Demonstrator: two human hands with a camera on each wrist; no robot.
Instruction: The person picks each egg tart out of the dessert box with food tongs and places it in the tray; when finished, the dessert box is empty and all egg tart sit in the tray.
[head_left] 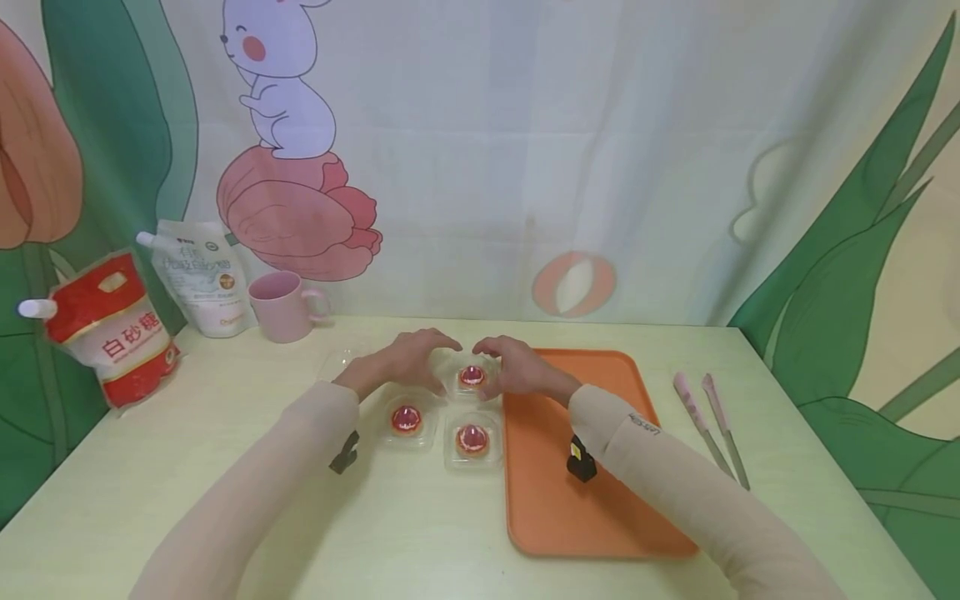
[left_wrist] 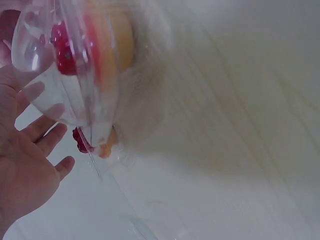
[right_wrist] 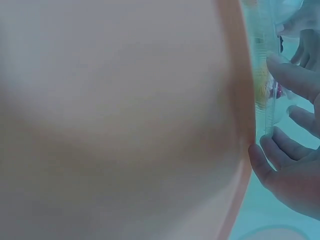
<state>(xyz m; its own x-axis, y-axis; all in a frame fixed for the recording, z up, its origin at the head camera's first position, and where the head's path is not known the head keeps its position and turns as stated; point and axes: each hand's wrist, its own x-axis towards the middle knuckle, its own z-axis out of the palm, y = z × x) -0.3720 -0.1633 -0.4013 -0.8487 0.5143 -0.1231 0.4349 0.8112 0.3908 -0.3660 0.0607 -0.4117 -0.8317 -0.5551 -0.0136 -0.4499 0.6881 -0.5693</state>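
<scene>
Three small red-topped tarts sit in clear plastic boxes on the table: a back box (head_left: 454, 393), a left box (head_left: 390, 437) and a front box (head_left: 453, 460). Both hands are around the back box. My left hand (head_left: 411, 357) is at its left side, fingers loosely spread; the left wrist view has this hand (left_wrist: 30, 170) beside a domed lid (left_wrist: 45, 95). On the other side, the fingers of my right hand (head_left: 519, 367) touch the box's edge, and the right wrist view shows its fingertips (right_wrist: 270, 142) at the clear rim. Part of the back box is hidden behind the hands.
An orange tray (head_left: 562, 508) lies under the right forearm. Two pink-handled utensils (head_left: 705, 417) are to its right. At the back left stand a pink mug (head_left: 281, 308), a white pouch (head_left: 202, 283) and a red pouch (head_left: 120, 333). Clear plastic (head_left: 337, 360) shows behind the left wrist.
</scene>
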